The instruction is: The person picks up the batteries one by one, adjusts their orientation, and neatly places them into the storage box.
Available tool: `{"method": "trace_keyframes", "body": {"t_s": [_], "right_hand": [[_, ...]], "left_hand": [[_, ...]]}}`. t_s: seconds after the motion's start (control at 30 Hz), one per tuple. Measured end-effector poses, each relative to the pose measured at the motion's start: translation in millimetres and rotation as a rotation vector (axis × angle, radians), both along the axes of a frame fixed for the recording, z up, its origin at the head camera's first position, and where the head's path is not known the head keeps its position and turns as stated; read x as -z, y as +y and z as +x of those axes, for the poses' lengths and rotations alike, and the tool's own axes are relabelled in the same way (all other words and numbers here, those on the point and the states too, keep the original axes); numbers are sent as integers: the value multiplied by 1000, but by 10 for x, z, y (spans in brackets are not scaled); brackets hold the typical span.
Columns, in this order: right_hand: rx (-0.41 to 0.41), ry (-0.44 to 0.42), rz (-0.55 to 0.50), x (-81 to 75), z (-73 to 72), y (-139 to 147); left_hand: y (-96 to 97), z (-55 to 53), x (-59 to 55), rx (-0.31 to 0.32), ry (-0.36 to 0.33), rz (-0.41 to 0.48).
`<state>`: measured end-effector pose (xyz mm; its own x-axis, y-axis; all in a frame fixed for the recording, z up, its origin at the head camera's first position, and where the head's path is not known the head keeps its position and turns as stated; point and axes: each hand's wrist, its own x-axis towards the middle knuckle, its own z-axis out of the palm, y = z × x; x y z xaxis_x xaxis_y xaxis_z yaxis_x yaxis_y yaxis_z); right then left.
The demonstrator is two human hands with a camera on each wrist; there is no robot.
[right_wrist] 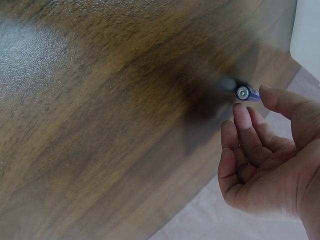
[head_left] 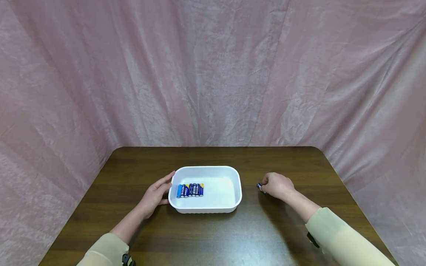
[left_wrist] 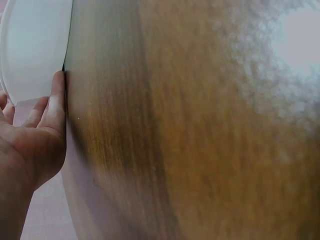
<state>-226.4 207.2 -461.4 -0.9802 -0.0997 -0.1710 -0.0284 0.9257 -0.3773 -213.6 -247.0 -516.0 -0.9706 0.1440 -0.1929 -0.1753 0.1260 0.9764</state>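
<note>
A white plastic tray [head_left: 219, 190] sits on the table, and a row of several blue batteries [head_left: 190, 190], some with yellow ends, lies side by side in its left half. My left hand [head_left: 154, 199] rests against the tray's left end with fingers spread and fairly straight. In the left wrist view its fingertips touch the white wall. To the right of the tray, my right hand [head_left: 277, 185] pinches a single dark blue battery [right_wrist: 246, 93] between thumb and forefinger, low over the tabletop. The right wrist view shows this battery end-on, its other fingers loosely curled below.
The dark brown wooden table [head_left: 213, 240] has rounded far corners and reflects glare near the front. Pink velvety curtains [head_left: 213, 74] hang behind it and at both sides. In the right wrist view, a corner of the tray [right_wrist: 307, 40] shows at the upper right.
</note>
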Motion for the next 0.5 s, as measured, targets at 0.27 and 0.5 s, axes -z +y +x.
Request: {"method": "trace_keyframes", "body": {"t_s": [0.27, 0.5], "right_hand": [[1, -3, 6, 21, -22, -23], [-1, -1, 6, 22, -10, -36]], "left_hand": [[-6, -3, -2, 2, -1, -5], [0, -6, -2, 7, 4, 1]]}}
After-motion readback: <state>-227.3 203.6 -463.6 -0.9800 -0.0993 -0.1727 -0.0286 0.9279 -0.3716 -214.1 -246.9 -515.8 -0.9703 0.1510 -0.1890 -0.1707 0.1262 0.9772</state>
